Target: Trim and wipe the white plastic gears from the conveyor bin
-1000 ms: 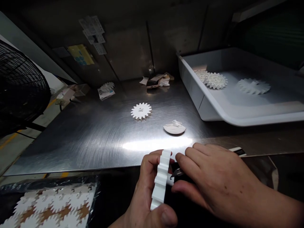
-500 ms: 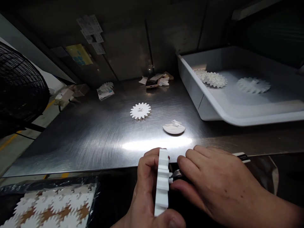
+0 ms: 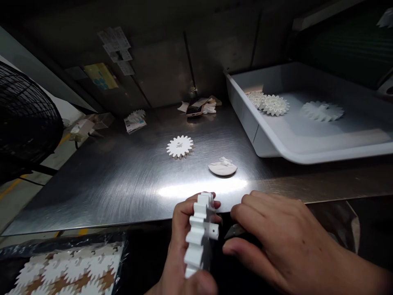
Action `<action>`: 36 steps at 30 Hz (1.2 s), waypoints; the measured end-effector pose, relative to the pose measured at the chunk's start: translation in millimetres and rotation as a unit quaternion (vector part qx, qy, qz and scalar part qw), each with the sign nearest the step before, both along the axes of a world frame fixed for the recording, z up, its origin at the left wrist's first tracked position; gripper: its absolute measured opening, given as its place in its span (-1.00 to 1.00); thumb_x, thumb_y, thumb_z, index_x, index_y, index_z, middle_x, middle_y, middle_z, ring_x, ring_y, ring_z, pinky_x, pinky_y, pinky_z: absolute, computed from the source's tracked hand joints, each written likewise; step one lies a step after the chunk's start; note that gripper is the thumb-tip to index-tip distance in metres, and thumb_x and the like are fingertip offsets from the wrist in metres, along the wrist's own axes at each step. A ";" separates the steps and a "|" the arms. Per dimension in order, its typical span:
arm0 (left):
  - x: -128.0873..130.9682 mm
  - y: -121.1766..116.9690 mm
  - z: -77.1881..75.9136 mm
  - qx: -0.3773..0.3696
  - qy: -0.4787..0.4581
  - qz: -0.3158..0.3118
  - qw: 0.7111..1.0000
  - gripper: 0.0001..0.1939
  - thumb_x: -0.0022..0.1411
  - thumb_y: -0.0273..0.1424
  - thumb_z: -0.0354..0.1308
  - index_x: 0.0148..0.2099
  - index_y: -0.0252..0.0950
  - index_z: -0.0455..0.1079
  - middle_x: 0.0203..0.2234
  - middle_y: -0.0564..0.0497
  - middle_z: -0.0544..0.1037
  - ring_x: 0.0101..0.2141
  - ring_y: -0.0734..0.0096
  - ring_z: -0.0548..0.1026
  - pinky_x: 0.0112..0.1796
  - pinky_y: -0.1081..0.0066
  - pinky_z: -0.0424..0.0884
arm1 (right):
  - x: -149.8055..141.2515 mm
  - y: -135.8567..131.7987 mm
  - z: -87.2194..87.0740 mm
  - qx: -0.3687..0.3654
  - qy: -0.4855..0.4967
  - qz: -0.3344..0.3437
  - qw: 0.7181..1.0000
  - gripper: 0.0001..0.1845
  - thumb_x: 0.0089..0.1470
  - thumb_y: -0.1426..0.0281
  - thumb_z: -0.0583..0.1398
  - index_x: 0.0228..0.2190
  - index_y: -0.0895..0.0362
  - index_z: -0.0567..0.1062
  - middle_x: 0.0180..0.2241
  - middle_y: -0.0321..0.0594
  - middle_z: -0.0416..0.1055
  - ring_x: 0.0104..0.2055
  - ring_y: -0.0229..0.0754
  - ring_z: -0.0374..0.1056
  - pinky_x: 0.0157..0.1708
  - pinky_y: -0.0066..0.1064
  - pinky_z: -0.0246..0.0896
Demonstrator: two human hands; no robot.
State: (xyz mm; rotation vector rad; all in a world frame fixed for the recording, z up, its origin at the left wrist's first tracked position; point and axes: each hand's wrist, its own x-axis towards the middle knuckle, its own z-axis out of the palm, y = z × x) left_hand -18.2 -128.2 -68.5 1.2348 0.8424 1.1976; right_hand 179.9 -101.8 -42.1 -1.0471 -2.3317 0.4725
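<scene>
My left hand (image 3: 181,241) grips a white plastic gear (image 3: 196,241) by its rim, held on edge near the table's front. A short hub with a small hole sticks out from the gear's face toward the right. Just right of the hub, my right hand (image 3: 282,237) is closed on a utility knife (image 3: 235,231). Its pointed blade shows between thumb and index finger, a small gap away from the hub. Most of the knife's handle is hidden in the hand. Another white gear (image 3: 179,146) lies flat on the metal table (image 3: 123,176), hub up.
A pale oval piece (image 3: 223,167) rests on the table. At right stands a grey tray (image 3: 267,143) with several white gears. A box (image 3: 119,250) of gears is at lower left. A phone (image 3: 195,110) lies at the back; a fan (image 3: 27,123) stands left.
The gear has turned in my left hand, so its hub side shows more. My right hand has drawn the blade slightly away from the hub. The view has shifted a little.
</scene>
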 end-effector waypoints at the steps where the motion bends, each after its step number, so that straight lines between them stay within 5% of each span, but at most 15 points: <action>1: 0.1 0.1 1.7 -0.037 -0.052 -0.034 0.997 -0.45 0.14 0.10 0.19 0.03 -0.14 0.41 -0.05 -0.13 0.50 -0.06 -0.02 0.47 -0.02 0.09 0.39 | 2.8 0.4 1.0 -0.043 0.017 0.004 0.999 -0.61 0.35 0.09 0.04 -0.40 0.08 0.38 -0.44 -0.32 0.38 -0.43 -0.16 0.26 -0.45 -0.32 -0.01; 5: 2.5 -0.3 6.5 -0.216 -0.274 -0.158 0.924 -0.14 0.17 0.30 -0.24 -0.02 -0.29 0.50 -0.16 -0.23 0.55 -0.14 -0.06 0.53 -0.04 0.03 0.38 | 13.6 1.1 -0.2 -0.179 0.091 -0.006 0.980 -0.71 0.31 0.17 0.12 -0.40 0.06 0.36 -0.43 -0.37 0.39 -0.41 -0.24 0.33 -0.44 -0.40 0.10; 7: 2.1 1.1 4.9 -0.245 -0.303 -0.194 0.900 -0.02 0.06 0.38 -0.20 0.05 -0.35 0.48 -0.17 -0.24 0.55 -0.21 0.06 0.54 -0.08 0.16 0.40 | 18.2 1.3 -4.2 -0.179 0.110 -0.018 0.978 -0.74 0.31 0.31 0.10 -0.44 0.07 0.34 -0.48 -0.39 0.37 -0.47 -0.29 0.31 -0.49 -0.43 0.11; 13: -2.4 4.6 -10.2 -0.211 -0.329 -0.211 0.896 -0.07 -0.05 0.40 -0.03 0.11 -0.19 0.37 -0.03 -0.27 0.49 -0.13 0.00 0.53 -0.32 0.36 0.39 | 26.8 -0.4 -21.0 -0.154 0.108 -0.066 0.980 -0.66 0.33 0.39 0.02 -0.52 0.06 0.26 -0.57 -0.38 0.30 -0.56 -0.28 0.29 -0.57 -0.44 0.15; 16: -2.5 4.0 -12.2 -0.199 -0.329 -0.211 0.899 -0.11 -0.04 0.41 -0.05 0.11 -0.11 0.31 -0.08 -0.26 0.51 -0.17 0.01 0.55 -0.34 0.36 0.38 | 27.9 -2.8 -27.0 -0.135 0.100 -0.088 0.982 -0.81 0.33 0.37 -0.01 -0.30 0.02 0.36 -0.42 -0.30 0.42 -0.44 -0.20 0.41 -0.51 -0.40 0.27; 19: -6.5 6.4 -6.5 -0.166 -0.207 -0.171 0.949 -0.18 -0.07 0.34 0.11 0.03 -0.15 0.33 -0.04 -0.22 0.47 -0.11 -0.03 0.50 -0.23 0.26 0.41 | 28.1 -5.3 -26.2 -0.083 0.080 -0.122 0.986 -0.72 0.30 0.31 0.04 0.04 -0.04 0.26 -0.14 -0.19 0.46 -0.23 -0.09 0.47 -0.37 -0.32 0.39; 22: -15.2 12.4 2.3 -0.020 0.078 -0.076 0.994 -0.31 -0.10 0.13 0.36 -0.02 -0.14 0.32 0.06 -0.15 0.35 0.02 -0.08 0.38 -0.01 0.11 0.31 | 26.1 -7.3 -17.6 -0.071 0.065 -0.109 0.989 -0.70 0.32 0.17 0.05 0.04 -0.06 0.26 -0.14 -0.22 0.47 -0.20 -0.08 0.47 -0.30 -0.30 0.40; 27: -24.8 21.8 12.6 0.237 0.393 -0.061 0.886 -0.24 -0.01 -0.18 0.41 0.15 -0.05 0.08 0.19 -0.18 0.13 0.18 -0.15 0.18 0.05 0.04 0.27 | 16.5 -8.0 -4.7 -0.127 0.034 -0.042 0.990 -0.60 0.36 0.05 -0.03 -0.26 0.05 0.40 -0.39 -0.30 0.43 -0.38 -0.13 0.38 -0.40 -0.31 0.26; 32: -21.5 26.1 23.0 0.310 0.487 -0.079 0.813 -0.23 -0.01 -0.20 0.38 0.16 -0.17 0.06 0.19 -0.23 0.11 0.15 -0.12 0.21 0.06 0.08 0.30 | 12.2 -7.8 -4.7 -0.151 0.021 -0.026 0.988 -0.69 0.31 0.18 0.11 -0.41 0.08 0.36 -0.42 -0.35 0.39 -0.37 -0.15 0.34 -0.40 -0.34 0.13; 36: -18.9 27.7 30.8 0.330 0.512 -0.083 0.788 -0.26 0.01 -0.24 0.35 0.15 -0.20 0.05 0.20 -0.26 0.11 0.15 -0.12 0.21 0.09 0.06 0.28 | 14.2 -7.5 -5.9 -0.161 0.019 -0.017 0.987 -0.77 0.28 0.24 0.17 -0.39 0.09 0.38 -0.40 -0.37 0.39 -0.35 -0.17 0.32 -0.37 -0.35 0.10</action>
